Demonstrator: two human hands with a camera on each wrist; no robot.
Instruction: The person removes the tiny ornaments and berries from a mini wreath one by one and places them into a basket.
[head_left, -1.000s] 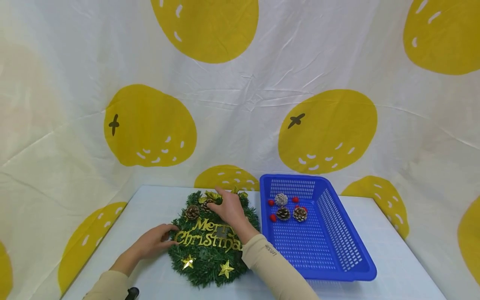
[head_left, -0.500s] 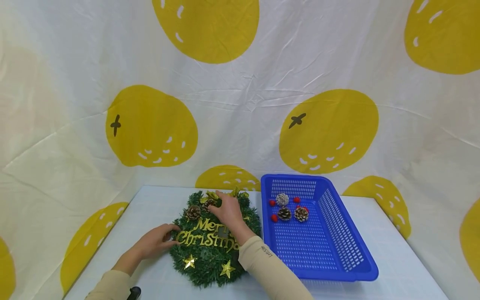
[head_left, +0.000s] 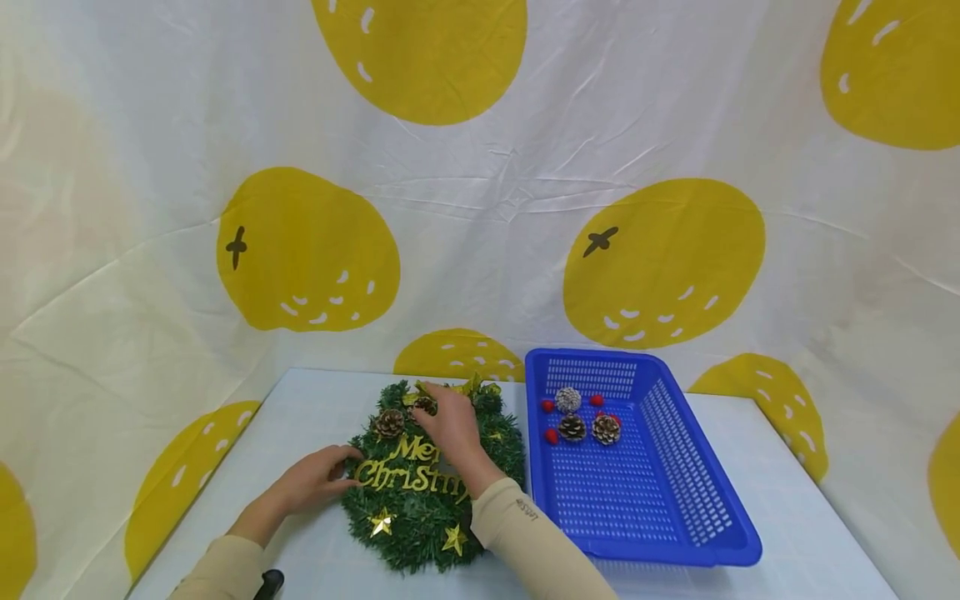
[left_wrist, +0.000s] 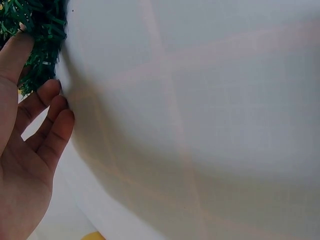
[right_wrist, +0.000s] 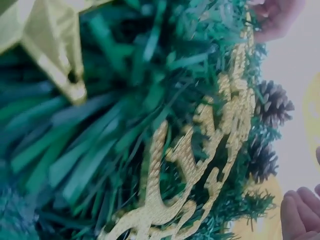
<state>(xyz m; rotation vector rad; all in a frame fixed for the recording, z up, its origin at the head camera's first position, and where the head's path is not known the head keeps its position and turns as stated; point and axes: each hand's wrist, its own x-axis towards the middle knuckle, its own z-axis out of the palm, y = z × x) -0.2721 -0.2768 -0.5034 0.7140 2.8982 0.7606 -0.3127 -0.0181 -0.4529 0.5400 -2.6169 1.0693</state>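
A green tinsel wreath [head_left: 420, 529] lies on the table with gold "Merry Christmas" lettering [head_left: 397, 477], gold stars [head_left: 454, 539] and a brown pine cone [head_left: 389, 423]. My left hand [head_left: 311, 482] grips its left edge. In the left wrist view the thumb [left_wrist: 15, 55] lies on the tinsel and the other fingers bend at its side. At the wreath's top, my right hand [head_left: 455, 427] hovers with thumb and fingers spread about a second pine cone [head_left: 425, 405], beside the gold bow [head_left: 472, 385]. The right wrist view shows a gap between the fingers [right_wrist: 300, 210] and that cone.
Right of the wreath stands a blue plastic basket [head_left: 701, 467] holding pine cones [head_left: 606, 429], a whitish ball-shaped cone [head_left: 567, 399] and several small red pieces [head_left: 551, 436]. A black object [head_left: 268, 585] shows by the left sleeve. A patterned cloth [head_left: 480, 250] hangs behind the table.
My right hand has moved slightly left and lowered its raised fingers toward the upper pine cone. The left hand keeps its place at the wreath's edge.
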